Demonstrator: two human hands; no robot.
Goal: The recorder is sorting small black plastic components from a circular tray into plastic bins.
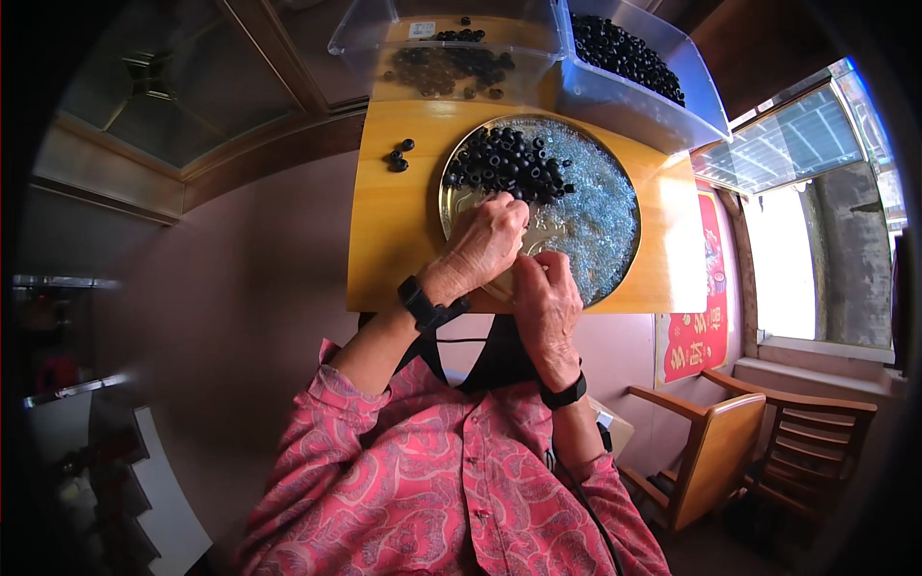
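Observation:
A round metal tray (446, 213) holds a heap of black beads (504, 163) on its left side and many small clear-blue beads (600, 211) on its right. Over the tray's near part, my left hand (485, 240) is closed in a pinch just below the black heap. My right hand (549, 300) is pinched too, close to the left one at the tray's near rim. Whatever lies between the fingertips of either hand is too small or hidden to name. Both wrists wear black bands.
The tray stands on a yellow wooden table (384, 230). Several loose black beads (399, 161) lie left of it. Behind are a clear plastic box (384, 48) with some black beads and a second plastic bin (639, 101) with many. Wooden chairs (720, 461) stand at the right.

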